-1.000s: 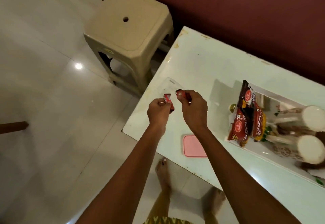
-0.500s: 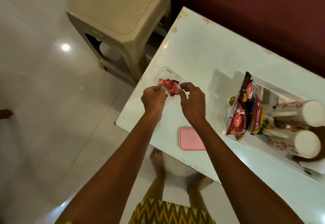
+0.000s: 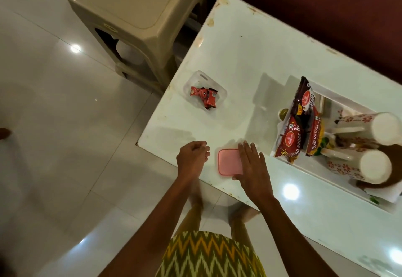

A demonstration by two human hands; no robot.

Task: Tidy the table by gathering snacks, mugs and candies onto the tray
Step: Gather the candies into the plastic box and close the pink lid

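Note:
Red candy wrappers (image 3: pixel 203 97) lie in a small clear plastic box (image 3: pixel 221 91) near the table's left edge. A pink lid (image 3: pixel 228 161) rests flat by the table's near edge. My right hand (image 3: pixel 252 163) lies flat over the lid's right side, fingers stretched out. My left hand (image 3: pixel 192 157) hovers just left of the lid, fingers loosely curled, holding nothing. On the right, a white tray (image 3: pixel 304 168) carries red snack packets (image 3: pixel 298 122) and two white floral mugs (image 3: pixel 367 165) lying on their sides.
A beige plastic stool (image 3: pixel 134 15) stands on the tiled floor beside the table's left end. A dark red wall runs behind the glossy white table (image 3: pixel 250 44). My bare feet show below the table's near edge.
Both hands let the candies go into the clear box and drew back toward the near edge. My right hand now rests on the pink lid.

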